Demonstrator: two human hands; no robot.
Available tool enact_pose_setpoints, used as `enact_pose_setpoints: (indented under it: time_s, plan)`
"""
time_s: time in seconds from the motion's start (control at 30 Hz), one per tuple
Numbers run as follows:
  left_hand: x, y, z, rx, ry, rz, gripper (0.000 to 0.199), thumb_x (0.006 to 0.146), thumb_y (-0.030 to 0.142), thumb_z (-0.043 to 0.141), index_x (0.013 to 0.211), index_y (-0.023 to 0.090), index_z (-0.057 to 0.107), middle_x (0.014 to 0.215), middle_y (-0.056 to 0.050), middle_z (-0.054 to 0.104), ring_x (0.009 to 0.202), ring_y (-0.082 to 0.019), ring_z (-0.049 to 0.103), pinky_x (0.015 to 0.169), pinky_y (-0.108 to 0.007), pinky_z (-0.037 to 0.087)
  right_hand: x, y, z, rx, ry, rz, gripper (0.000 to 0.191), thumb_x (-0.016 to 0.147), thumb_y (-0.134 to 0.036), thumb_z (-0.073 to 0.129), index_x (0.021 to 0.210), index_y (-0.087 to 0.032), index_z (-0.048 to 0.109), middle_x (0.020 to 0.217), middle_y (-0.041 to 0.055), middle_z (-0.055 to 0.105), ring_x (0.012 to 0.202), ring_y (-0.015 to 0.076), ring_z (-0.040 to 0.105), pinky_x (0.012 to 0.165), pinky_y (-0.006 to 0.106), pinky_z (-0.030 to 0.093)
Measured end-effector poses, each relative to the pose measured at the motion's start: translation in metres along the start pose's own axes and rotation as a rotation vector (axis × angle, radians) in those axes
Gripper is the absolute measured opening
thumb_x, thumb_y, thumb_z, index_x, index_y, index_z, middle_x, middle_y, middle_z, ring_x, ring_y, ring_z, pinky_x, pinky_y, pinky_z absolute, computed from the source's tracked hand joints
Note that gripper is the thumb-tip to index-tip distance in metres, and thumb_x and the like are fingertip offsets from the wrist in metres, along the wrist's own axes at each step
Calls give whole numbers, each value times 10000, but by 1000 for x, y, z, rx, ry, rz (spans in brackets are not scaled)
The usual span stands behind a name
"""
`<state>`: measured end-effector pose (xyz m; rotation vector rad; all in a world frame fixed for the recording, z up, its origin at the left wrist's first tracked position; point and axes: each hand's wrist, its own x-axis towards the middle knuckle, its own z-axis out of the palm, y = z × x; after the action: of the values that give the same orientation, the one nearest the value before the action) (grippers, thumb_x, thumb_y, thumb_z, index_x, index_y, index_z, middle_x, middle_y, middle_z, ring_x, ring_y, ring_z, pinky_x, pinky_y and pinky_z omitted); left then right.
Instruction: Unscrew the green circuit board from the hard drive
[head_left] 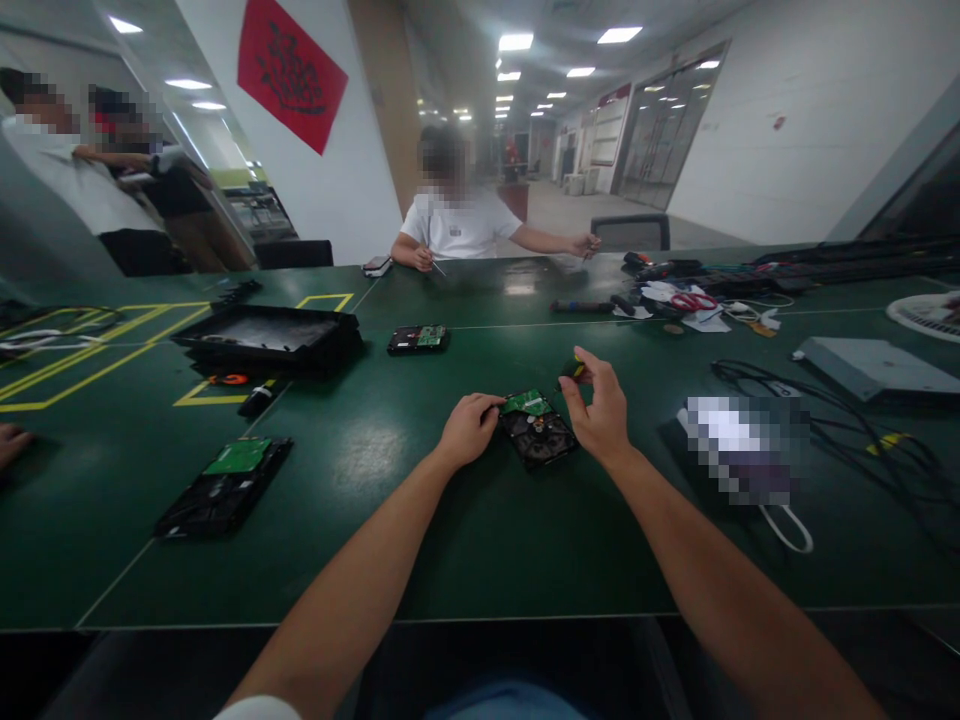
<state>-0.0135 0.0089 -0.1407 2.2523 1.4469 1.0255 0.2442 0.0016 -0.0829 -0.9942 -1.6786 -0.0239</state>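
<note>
Hard drive (541,436) lies circuit-side up on the bench (420,570). My left hand (469,432) curls at its left edge, likely steadying it; can't tell if gripping. Right hand (598,405) pinches a black-and-yellow tool (571,371), probably for control.

Looks to me like an office doubling as an electronics workshop: panel lights (619,35) overhead, glass doors (667,130) off right, and hard drives (540,435) with green circuit boards (238,457) spread across a tape-marked tabletop (450,560)
</note>
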Motion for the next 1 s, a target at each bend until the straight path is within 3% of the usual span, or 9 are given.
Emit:
enact_pose_setpoints:
  time_s: [0.23,0.47,0.7,0.87,1.0]
  plan:
    - [-1,2,-1,4,2,-1,299,1010,186,560,1240,248,739,1208,-62,752,1175,-254,657,1085,-455,512,-3,4,6,125,-41,50,509,1079,-373,469,1576,-287,400,1414,125,651,1164,270,716,1031,532,603]
    - [-1,1,0,1,7,11,300,1007,175,563,1236,247,742,1198,-65,755,1161,-255,662,1078,-454,516,-2,1,4,43,14,-7,529,1020,-388,601,1527,-299,478,1356,131,631,1120,275,697,895,487,664]
    - [-1,1,0,-9,13,6,289,1014,180,561,1228,248,742,1203,-60,756,1171,-249,656,1082,-444,511,-2,2,5,91,-17,19,515,1064,-355,501,1568,-289,425,1410,132,628,1148,275,704,989,521,630]
    - [0,5,-1,8,4,-1,284,1072,294,509,1224,240,743,1204,-73,751,1158,-256,656,1071,-449,508,-1,1,3,12,15,-11,504,1009,-405,619,1489,-289,517,1268,119,668,1008,266,708,908,509,646]
    - [-2,13,-3,55,-25,12,370,1104,421,440,1271,234,712,1221,-87,728,1175,-263,634,1079,-451,494,-2,0,5,64,-7,4,500,1048,-348,542,1534,-270,458,1345,136,651,1094,271,714,961,513,629]
